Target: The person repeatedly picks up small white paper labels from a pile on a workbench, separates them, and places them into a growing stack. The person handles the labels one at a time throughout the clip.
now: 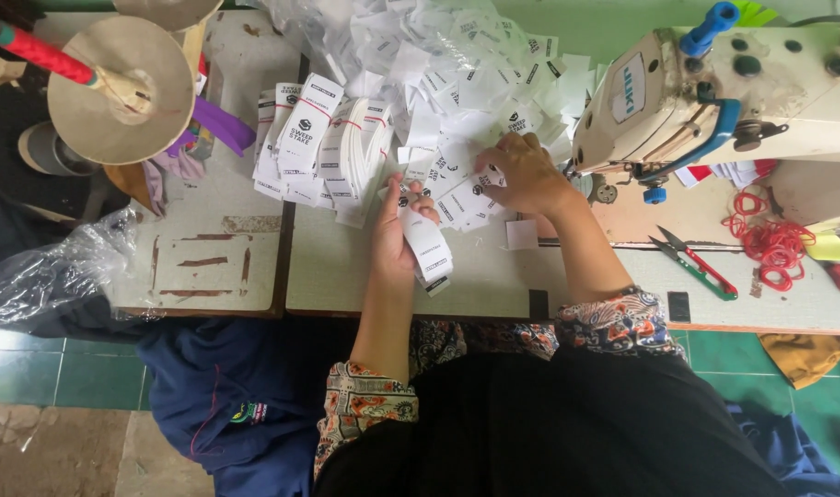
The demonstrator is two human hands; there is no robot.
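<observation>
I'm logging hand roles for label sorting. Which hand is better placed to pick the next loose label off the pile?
Probably the right hand: it rests on the loose labels. The left hand grips a gathered stack of labels.

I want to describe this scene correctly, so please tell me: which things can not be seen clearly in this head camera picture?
- Left hand: its palm side is turned away; how many white labels the stack holds is unclear.
- Right hand: its fingertips are hidden among the loose label pile.
- Sewing machine: the needle area is hidden under its body, and the right edge cuts it off.
- Red rubber bands: too tangled to count.
</observation>
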